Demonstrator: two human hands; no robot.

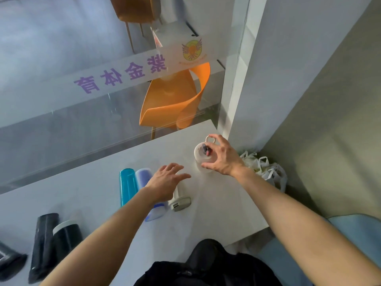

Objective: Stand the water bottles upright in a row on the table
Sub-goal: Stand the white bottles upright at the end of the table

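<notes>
Black bag (208,265): it is sitting closest, at the near edge of the tabletop (216,213).
Dark bottles (53,240): they are lying on their sides at the near left, and one more dark one is peeking in at the left edge.
White bottle (179,200): it is lying flat in the middle, cap end facing near.
Pale purple bottle (144,178) and blue bottle (127,185): they are lying side by side, just left of the white one.
Left hand (167,181): it is reaching over the white bottle with fingers spread wide, holding nothing.
Right hand (223,156): its fingers are curling around the top of the cream bottle (203,159), which is standing up near the far right corner.
Doing it well: the right hand should be checking that the cream bottle is standing steady before letting go. The left hand should be grabbing the white bottle around its middle, tipping it up, and setting it just beside the cream one so a row is starting.
</notes>
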